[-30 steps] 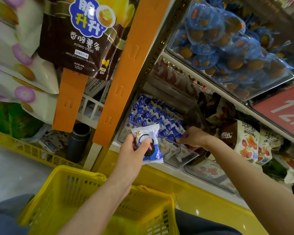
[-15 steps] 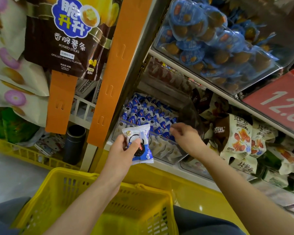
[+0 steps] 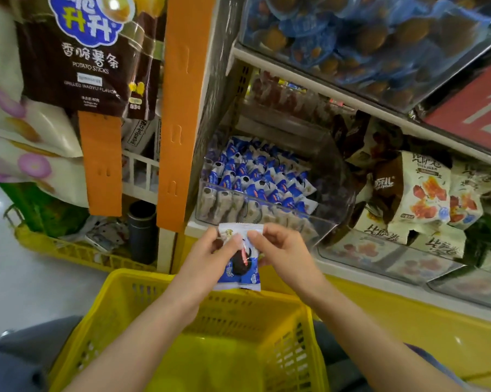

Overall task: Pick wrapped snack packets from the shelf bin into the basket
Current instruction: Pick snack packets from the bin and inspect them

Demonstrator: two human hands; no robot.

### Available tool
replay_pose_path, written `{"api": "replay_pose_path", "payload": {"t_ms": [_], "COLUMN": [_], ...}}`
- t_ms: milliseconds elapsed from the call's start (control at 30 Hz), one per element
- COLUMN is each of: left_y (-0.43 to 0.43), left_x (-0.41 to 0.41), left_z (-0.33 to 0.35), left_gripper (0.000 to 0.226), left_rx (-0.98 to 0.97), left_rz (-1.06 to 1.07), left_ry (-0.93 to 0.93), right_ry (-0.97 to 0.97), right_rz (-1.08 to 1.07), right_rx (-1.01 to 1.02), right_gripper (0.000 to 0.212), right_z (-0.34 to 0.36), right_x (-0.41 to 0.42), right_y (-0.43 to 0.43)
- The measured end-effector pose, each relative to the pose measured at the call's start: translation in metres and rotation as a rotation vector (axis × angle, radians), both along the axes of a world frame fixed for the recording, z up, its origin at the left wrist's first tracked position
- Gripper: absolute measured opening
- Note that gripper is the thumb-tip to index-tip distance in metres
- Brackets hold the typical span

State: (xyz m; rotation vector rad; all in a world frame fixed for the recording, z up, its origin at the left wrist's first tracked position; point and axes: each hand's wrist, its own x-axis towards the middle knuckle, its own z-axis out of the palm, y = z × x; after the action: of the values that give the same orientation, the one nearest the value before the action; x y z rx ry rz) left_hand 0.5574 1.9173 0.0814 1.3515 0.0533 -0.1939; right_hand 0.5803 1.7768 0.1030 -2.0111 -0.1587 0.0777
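White shelf [image 3: 194, 230] carries a clear bin [image 3: 238, 207] of blue snack packets [image 3: 261, 176], beside cream bags [image 3: 425, 188]

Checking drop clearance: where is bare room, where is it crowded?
Free: the yellow basket floor, between its slotted walls, below the snack packet pinched by left hand and right hand. Crowded: the clear shelf bin packed with blue packets, and cream bags beside it.

Both hands pinch one blue-and-white snack packet [image 3: 240, 261] above the yellow basket's [image 3: 292, 360] far rim: left hand [image 3: 210, 258] on its left edge, right hand [image 3: 281, 250] on its right. Behind, a clear shelf bin [image 3: 267, 215] holds apparently similar packets [image 3: 255, 176].
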Motion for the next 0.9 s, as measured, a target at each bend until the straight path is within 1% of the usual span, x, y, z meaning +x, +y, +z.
{"api": "replay_pose_path", "payload": {"t_ms": [100, 233, 300, 367, 400, 433, 467, 567, 633, 667, 700, 733, 800, 867, 900], "left_y": [-0.003, -0.008, -0.010, -0.011, -0.011, -0.011, -0.011, -0.012, -0.011, -0.010, -0.007, -0.004, 0.001, 0.003, 0.002], "left_x": [0.000, 0.003, 0.004, 0.004, 0.004, 0.004, 0.003, 0.000, -0.001, -0.001, 0.000, 0.001, 0.003, 0.003, 0.002], "left_z": [-0.003, -0.009, -0.011, -0.011, -0.011, -0.011, -0.011, -0.011, -0.013, -0.012, -0.012, -0.012, -0.011, -0.011, -0.011], "left_gripper": [0.021, 0.023, 0.023, 0.023, 0.022, 0.022, 0.022, 0.024, 0.028, 0.027, 0.023, 0.018, 0.011, 0.007, 0.008], "left_rx": [0.043, 0.155, 0.155, 0.123, 0.098, 0.074, 0.060, 0.080, 0.059, 0.029, 0.001, -0.014, -0.005, 0.067, 0.135], "left_rz": [0.033, 0.085, 0.098, 0.089, 0.079, 0.063, 0.038, -0.037, 0.015, 0.069, 0.124, 0.174, 0.239, 0.243, 0.231], "left_ry": [0.020, 0.057, 0.081, 0.110, 0.122, 0.134, 0.146, 0.155, 0.134, 0.122, 0.106, 0.084, 0.024, -0.059, -0.111], "right_ry": [-0.052, -0.101, -0.202, -0.380, -0.426, -0.417, -0.365, -0.133, 0.026, 0.102, 0.167, 0.225, 0.316, 0.361, 0.334], "right_rz": [0.003, 0.014, 0.029, 0.046, 0.040, 0.017, -0.022, -0.203, -0.272, -0.272, -0.250, -0.204, -0.048, 0.104, 0.140], "right_rx": [-0.058, -0.024, -0.145, -0.331, -0.371, -0.355, -0.281, 0.067, 0.291, 0.379, 0.429, 0.444, 0.375, 0.199, 0.097], "right_gripper": [0.019, 0.011, 0.011, 0.011, 0.010, 0.008, 0.007, 0.013, 0.009, 0.006, 0.009, 0.017, 0.028, 0.037, 0.042], "right_z": [-0.008, -0.018, -0.020, -0.020, -0.020, -0.020, -0.020, -0.019, -0.016, -0.016, -0.016, -0.018, -0.021, -0.026, -0.028], "right_x": [-0.004, -0.011, -0.013, -0.012, -0.012, -0.012, -0.012, -0.008, -0.007, -0.009, -0.011, -0.014, -0.022, -0.030, -0.033], "right_y": [-0.004, -0.005, -0.006, -0.009, -0.009, -0.009, -0.010, -0.011, -0.015, -0.016, -0.017, -0.017, -0.016, -0.015, -0.014]}}
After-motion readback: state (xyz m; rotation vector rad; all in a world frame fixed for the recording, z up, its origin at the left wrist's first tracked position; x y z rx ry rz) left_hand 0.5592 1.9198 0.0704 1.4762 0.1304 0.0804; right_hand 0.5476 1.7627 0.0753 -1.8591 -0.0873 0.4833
